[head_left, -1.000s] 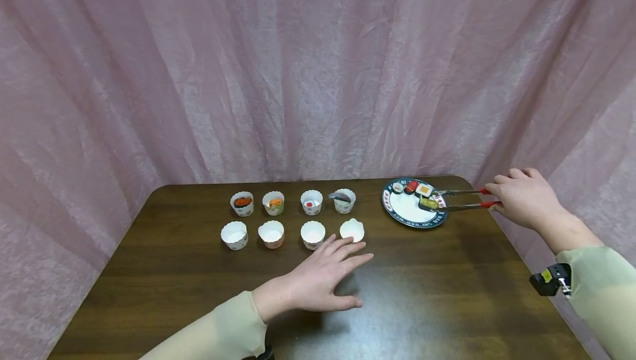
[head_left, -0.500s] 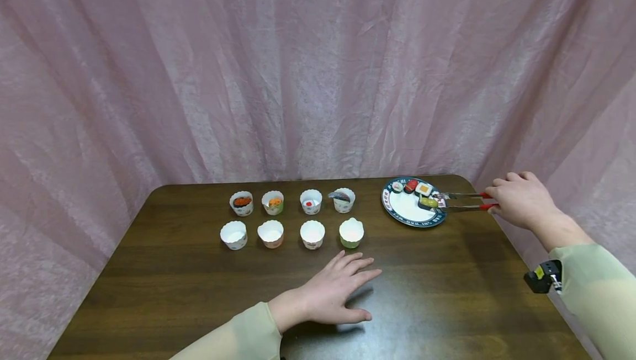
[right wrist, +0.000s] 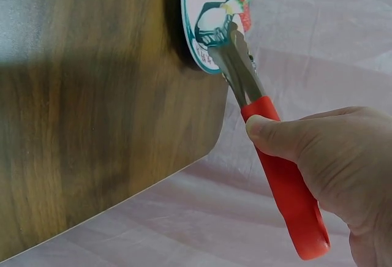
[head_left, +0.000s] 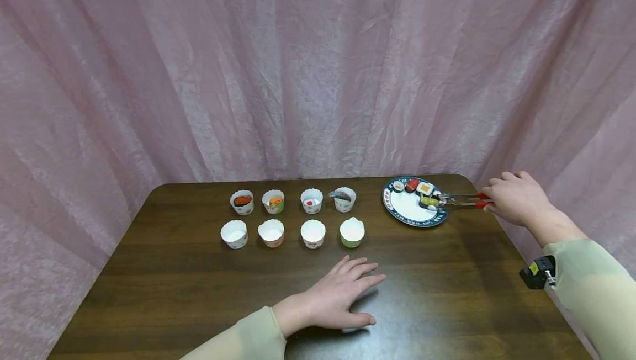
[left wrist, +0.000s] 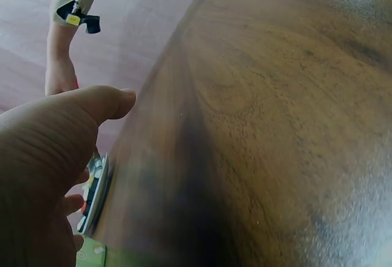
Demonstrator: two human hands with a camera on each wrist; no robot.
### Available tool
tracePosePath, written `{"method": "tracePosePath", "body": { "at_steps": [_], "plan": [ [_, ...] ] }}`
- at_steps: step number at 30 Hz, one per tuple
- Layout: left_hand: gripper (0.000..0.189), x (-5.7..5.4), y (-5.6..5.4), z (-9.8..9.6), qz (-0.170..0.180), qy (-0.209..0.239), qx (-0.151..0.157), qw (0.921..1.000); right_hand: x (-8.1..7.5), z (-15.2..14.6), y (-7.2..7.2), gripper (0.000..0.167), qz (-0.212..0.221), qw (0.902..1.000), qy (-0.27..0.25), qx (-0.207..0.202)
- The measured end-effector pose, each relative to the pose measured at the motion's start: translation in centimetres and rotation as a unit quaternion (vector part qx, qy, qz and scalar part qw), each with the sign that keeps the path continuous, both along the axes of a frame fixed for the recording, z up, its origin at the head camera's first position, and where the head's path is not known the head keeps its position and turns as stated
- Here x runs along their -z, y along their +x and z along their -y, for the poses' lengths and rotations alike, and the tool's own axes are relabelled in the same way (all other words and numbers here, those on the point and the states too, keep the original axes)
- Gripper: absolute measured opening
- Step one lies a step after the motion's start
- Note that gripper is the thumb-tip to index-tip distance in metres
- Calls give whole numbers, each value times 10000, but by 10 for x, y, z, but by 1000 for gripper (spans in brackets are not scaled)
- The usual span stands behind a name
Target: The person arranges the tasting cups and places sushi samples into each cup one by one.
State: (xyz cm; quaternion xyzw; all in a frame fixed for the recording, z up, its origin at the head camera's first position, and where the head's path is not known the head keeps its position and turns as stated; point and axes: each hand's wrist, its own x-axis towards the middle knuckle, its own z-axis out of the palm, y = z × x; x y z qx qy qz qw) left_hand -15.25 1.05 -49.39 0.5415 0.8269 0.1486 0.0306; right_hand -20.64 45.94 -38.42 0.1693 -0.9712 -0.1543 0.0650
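Note:
In the head view my right hand [head_left: 517, 197] grips metal tongs [right wrist: 239, 71] by their red handles, thumb pressed along one handle [right wrist: 285, 187]. The tongs' tips reach over the right rim of a white plate with a patterned dark blue border [head_left: 404, 217]. There they are at a sushi piece with a yellow-green topping [head_left: 427, 201]; whether they pinch it is too small to tell. Beside it lie an egg-topped sushi [head_left: 424, 188], a red-topped sushi [head_left: 412, 185] and a small white roll [head_left: 398, 186]. My left hand [head_left: 335, 296], fingers spread, is low over the table before the cups.
Two rows of paper cups stand left of the plate. Back-row cups hold a dark piece with orange topping [head_left: 242, 201], orange bits [head_left: 275, 201], a white-and-red piece [head_left: 310, 202] and a greyish piece [head_left: 341, 196]. A green cup [head_left: 351, 233] ends the front row. A pink curtain [head_left: 318, 73] hangs behind.
The tongs' arms have drawn together at the yellow-green-topped sushi, and my right hand has shifted slightly left. My left hand has moved nearer and to the right, uncovering the green cup.

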Motion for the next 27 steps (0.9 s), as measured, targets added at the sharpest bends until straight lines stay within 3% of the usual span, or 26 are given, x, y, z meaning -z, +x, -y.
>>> {"method": "tracePosePath", "body": {
  "at_steps": [11, 27],
  "plan": [
    [77, 1, 4, -4, 26, 52, 58, 10000, 1, 2, -5, 24, 199, 9997, -35, 163],
    [78, -1, 4, 3, 15, 358, 108, 9993, 3, 5, -4, 26, 87, 9999, -29, 128]
  ]
}}
